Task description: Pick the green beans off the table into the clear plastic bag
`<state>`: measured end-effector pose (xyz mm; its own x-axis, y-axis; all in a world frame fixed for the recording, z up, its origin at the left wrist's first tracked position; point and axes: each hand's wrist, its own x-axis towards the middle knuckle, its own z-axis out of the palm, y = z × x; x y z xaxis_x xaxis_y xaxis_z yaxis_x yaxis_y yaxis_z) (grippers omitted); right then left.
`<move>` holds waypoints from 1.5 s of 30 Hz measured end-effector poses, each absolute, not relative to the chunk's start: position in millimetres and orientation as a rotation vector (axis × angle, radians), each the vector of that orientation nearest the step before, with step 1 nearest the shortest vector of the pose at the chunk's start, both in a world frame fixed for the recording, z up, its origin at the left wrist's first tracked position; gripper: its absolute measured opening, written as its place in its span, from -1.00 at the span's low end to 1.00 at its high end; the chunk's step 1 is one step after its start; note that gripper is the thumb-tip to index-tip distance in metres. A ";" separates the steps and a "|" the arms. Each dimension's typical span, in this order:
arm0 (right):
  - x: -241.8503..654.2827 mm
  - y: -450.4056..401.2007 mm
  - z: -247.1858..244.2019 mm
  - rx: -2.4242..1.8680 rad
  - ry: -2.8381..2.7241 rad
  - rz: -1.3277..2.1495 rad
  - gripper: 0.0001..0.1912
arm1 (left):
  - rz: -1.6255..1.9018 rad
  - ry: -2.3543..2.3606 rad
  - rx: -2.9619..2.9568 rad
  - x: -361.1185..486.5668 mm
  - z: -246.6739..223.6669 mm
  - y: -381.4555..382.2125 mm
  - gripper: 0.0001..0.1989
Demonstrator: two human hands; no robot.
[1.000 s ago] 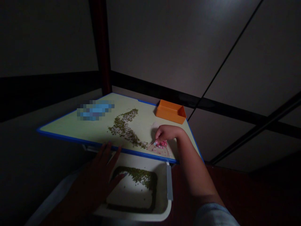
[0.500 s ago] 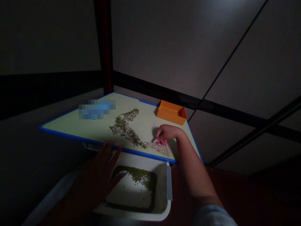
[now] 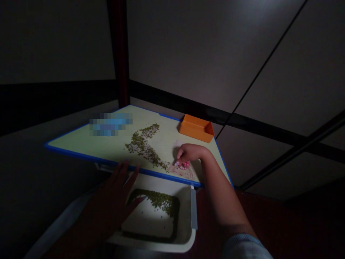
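Tabletop [image 3: 81, 144], near-right corner: pink pieces [image 3: 185, 165] lie beneath your pinched right hand [image 3: 188, 152]; left hand [image 3: 113, 194] splayed; white bin [image 3: 185, 248] holds green grains [image 3: 163, 202].

The shallow box [image 3: 196, 128] looks like smooth orange plastic, slightly glossy. The basin [image 3: 185, 241] appears to be smooth white plastic with a soft sheen. The bench [image 3: 107, 147] has a smooth, pale, mostly matt top. The ribbed sleeve cuff [image 3: 244, 238] is soft, matt cloth. The green grains [image 3: 140, 142] look matt and coarse.
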<state>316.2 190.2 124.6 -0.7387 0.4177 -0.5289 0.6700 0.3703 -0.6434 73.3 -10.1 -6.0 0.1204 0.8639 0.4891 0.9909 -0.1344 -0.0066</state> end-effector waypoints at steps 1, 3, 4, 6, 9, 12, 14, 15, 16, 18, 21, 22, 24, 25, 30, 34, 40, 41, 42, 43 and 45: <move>316.1 190.2 124.3 0.960 2.357 -1.306 -0.83 | -0.544 -1.807 -2.073 73.5 -6.0 -10.2 -0.26; 315.9 190.1 123.9 0.952 2.349 -1.314 -0.83 | -0.550 -1.804 -2.075 73.7 -5.4 -10.6 -0.27; 315.7 190.0 123.8 0.946 2.339 -1.322 -0.82 | -0.549 -1.802 -2.076 73.8 -4.9 -10.7 -0.27; 315.3 189.7 123.7 0.934 2.317 -1.342 -0.82 | -0.543 -1.804 -2.077 73.8 -4.0 -10.8 -0.25; 314.4 189.0 123.3 0.913 2.299 -1.374 -0.82 | -0.540 -1.802 -2.075 73.5 -3.3 -10.5 -0.24; 313.6 188.9 122.3 0.897 2.308 -1.388 -0.82 | -0.544 -1.790 -2.086 73.4 -3.0 -10.2 -0.22; 313.3 189.2 121.7 0.887 2.327 -1.381 -0.82 | -0.539 -1.802 -2.090 73.9 -2.5 -10.5 -0.23; 313.1 189.4 121.5 0.882 2.336 -1.376 -0.82 | -0.539 -1.807 -2.089 74.3 -2.1 -10.7 -0.23; 313.0 189.6 121.3 0.875 2.344 -1.372 -0.82 | -0.534 -1.817 -2.086 74.8 -1.8 -10.9 -0.23; 312.9 189.8 121.1 0.861 2.350 -1.368 -0.82 | -0.529 -1.828 -2.078 75.7 -1.7 -11.1 -0.24; 313.5 190.3 121.0 0.848 2.354 -1.372 -0.81 | -0.536 -1.811 -2.073 76.0 -3.2 -10.7 -0.24; 313.9 190.6 121.1 0.848 2.353 -1.376 -0.81 | -0.541 -1.803 -2.073 75.8 -4.0 -10.5 -0.25; 314.9 191.3 121.5 0.859 2.348 -1.382 -0.82 | -0.544 -1.790 -2.072 75.2 -5.1 -10.0 -0.25; 315.4 191.7 121.8 0.869 2.346 -1.381 -0.82 | -0.538 -1.791 -2.070 74.9 -5.3 -9.7 -0.25; 316.9 193.5 123.0 0.905 2.355 -1.339 -0.82 | -0.513 -1.773 -2.075 74.2 -3.5 -9.0 -0.23; 319.7 194.3 125.3 0.900 2.373 -1.334 -0.80 | -0.521 -1.759 -2.076 74.2 -2.9 -9.6 -0.22; 325.7 193.8 132.0 1.005 2.462 -1.366 -0.85 | -0.534 -1.748 -2.069 73.8 -4.6 -10.1 -0.24; 325.9 193.6 132.6 1.028 2.469 -1.350 -0.85 | -0.539 -1.737 -2.065 73.9 -4.7 -9.9 -0.25; 325.9 193.5 132.9 1.044 2.472 -1.334 -0.86 | -0.544 -1.721 -2.058 73.9 -4.7 -9.7 -0.26; 325.5 193.4 132.8 1.052 2.469 -1.320 -0.85 | -0.545 -1.705 -2.050 74.1 -4.6 -9.4 -0.26; 324.4 193.2 131.8 1.061 2.455 -1.312 -0.86 | -0.535 -1.687 -2.039 74.4 -4.2 -9.1 -0.25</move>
